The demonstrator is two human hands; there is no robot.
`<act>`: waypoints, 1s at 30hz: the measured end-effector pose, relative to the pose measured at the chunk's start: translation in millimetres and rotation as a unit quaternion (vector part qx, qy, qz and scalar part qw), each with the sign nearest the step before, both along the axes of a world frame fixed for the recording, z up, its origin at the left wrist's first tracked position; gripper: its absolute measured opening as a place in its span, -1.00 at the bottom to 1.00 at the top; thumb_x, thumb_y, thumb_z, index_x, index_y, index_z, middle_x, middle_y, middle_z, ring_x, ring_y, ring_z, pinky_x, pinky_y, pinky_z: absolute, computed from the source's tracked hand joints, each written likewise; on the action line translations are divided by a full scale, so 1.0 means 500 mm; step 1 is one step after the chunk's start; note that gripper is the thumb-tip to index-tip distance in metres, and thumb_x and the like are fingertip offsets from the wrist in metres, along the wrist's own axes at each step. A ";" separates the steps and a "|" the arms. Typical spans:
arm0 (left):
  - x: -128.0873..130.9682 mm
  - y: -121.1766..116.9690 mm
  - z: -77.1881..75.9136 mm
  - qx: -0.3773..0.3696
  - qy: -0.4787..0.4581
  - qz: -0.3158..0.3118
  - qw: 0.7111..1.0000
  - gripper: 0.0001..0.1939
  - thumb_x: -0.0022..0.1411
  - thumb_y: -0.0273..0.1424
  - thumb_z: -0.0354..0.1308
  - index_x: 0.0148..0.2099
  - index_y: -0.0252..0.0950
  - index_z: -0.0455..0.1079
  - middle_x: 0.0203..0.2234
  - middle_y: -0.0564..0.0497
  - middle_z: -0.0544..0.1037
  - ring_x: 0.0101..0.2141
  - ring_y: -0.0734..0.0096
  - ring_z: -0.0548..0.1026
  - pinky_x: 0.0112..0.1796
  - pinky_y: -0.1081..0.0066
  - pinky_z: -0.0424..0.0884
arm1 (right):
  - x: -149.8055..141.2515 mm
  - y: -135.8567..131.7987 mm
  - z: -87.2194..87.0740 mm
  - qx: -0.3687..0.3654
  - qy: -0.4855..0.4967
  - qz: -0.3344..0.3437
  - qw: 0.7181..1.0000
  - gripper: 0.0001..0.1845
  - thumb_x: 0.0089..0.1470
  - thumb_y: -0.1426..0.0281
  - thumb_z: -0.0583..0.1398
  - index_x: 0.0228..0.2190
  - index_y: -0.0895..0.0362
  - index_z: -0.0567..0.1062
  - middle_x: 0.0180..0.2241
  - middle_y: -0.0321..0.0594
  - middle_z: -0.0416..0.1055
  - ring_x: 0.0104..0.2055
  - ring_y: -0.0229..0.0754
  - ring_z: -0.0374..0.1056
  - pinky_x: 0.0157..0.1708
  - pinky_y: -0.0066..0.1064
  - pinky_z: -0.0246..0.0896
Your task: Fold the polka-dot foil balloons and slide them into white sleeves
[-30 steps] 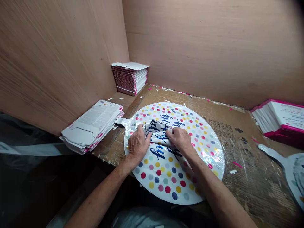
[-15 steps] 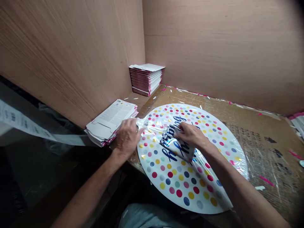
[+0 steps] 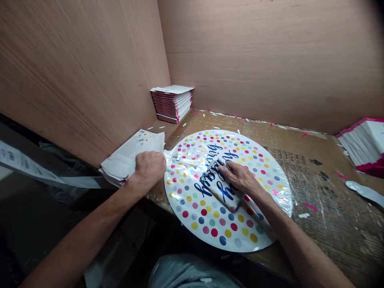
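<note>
A round white foil balloon (image 3: 207, 218) with coloured dots and blue lettering lies flat on the worktop, its neck toward the left. On top of it rests a small folded foil balloon (image 3: 217, 190) with similar blue lettering. My right hand (image 3: 240, 176) is closed on the upper edge of that folded balloon. My left hand (image 3: 150, 168) is a fist around a white printed sleeve (image 3: 156, 142), whose top end sticks up above the fingers. Just behind and under it is a pile of flat printed sleeves (image 3: 120, 156).
A neat stack of pink-edged sleeves (image 3: 172, 104) stands in the back corner. More pink-and-white sleeves (image 3: 364, 144) stand at the right, near a white-handled tool (image 3: 364, 192). Wooden panels (image 3: 255, 60) rise behind and at left. A label strip (image 3: 30, 166) hangs at the left edge.
My left hand has left the balloon's neck, moved left to the pile and taken a sleeve. My right hand stays on the folded balloon. The view has turned somewhat to the right.
</note>
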State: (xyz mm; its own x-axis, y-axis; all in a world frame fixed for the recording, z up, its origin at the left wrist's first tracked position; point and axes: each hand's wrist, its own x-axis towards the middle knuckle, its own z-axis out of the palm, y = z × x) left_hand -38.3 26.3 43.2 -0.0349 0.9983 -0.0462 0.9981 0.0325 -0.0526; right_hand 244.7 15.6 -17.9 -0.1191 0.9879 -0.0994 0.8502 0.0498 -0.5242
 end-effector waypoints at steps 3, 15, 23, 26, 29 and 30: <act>0.076 -0.002 -0.004 0.000 0.009 -0.037 0.999 -0.49 0.37 -0.15 -0.10 -0.20 -0.43 0.57 -0.34 -0.34 0.59 -0.17 -0.10 0.56 -0.17 0.09 0.41 | 0.036 -0.023 0.009 -0.013 0.024 0.021 0.999 -0.59 0.17 0.01 0.03 -0.50 0.06 0.27 -0.54 -0.31 0.32 -0.47 -0.21 0.23 -0.48 -0.41 0.02; 0.015 0.015 -0.118 0.024 -0.055 -0.348 0.935 -0.72 0.37 -0.40 0.01 0.08 -0.29 0.38 0.05 -0.18 0.45 0.10 0.17 0.38 0.07 0.21 0.35 | -0.060 -0.077 0.037 -0.021 0.104 0.162 0.981 -0.73 0.26 0.23 0.04 -0.27 0.07 0.50 -0.39 -0.28 0.47 -0.37 -0.22 0.33 -0.34 -0.43 0.16; 0.053 0.033 -0.097 -0.020 0.034 -0.443 0.896 -0.76 0.37 -0.34 0.04 -0.14 -0.41 0.44 -0.17 -0.22 0.47 -0.13 0.17 0.44 -0.20 0.28 0.43 | -0.109 -0.061 0.001 0.023 -0.061 0.156 0.986 -0.75 0.28 0.30 0.04 -0.20 0.07 0.49 -0.25 -0.19 0.53 -0.22 -0.16 0.40 -0.25 -0.41 0.12; 0.048 0.042 -0.097 -0.030 0.066 -0.478 0.875 -0.78 0.35 -0.53 -0.03 -0.22 -0.42 0.46 -0.21 -0.25 0.47 -0.18 0.16 0.46 -0.33 0.31 0.43 | -0.103 -0.056 -0.005 0.031 -0.060 0.160 0.985 -0.75 0.28 0.29 0.05 -0.16 0.05 0.50 -0.21 -0.19 0.52 -0.16 -0.15 0.41 -0.22 -0.42 0.14; 0.055 0.041 -0.102 -0.025 0.104 -0.477 0.872 -0.70 0.26 -0.68 -0.11 -0.25 -0.45 0.46 -0.27 -0.29 0.48 -0.25 0.14 0.49 -0.40 0.30 0.41 | -0.098 -0.054 -0.010 0.044 -0.043 0.159 0.985 -0.75 0.28 0.28 0.07 -0.15 0.05 0.52 -0.21 -0.19 0.50 -0.15 -0.15 0.40 -0.21 -0.42 0.18; 0.059 0.040 -0.102 -0.025 0.099 -0.471 0.876 -0.69 0.25 -0.69 -0.11 -0.25 -0.46 0.46 -0.30 -0.28 0.49 -0.28 0.15 0.50 -0.40 0.29 0.41 | -0.097 -0.054 -0.011 0.053 -0.027 0.159 0.986 -0.75 0.28 0.28 0.08 -0.14 0.04 0.52 -0.19 -0.18 0.48 -0.16 -0.16 0.40 -0.21 -0.42 0.20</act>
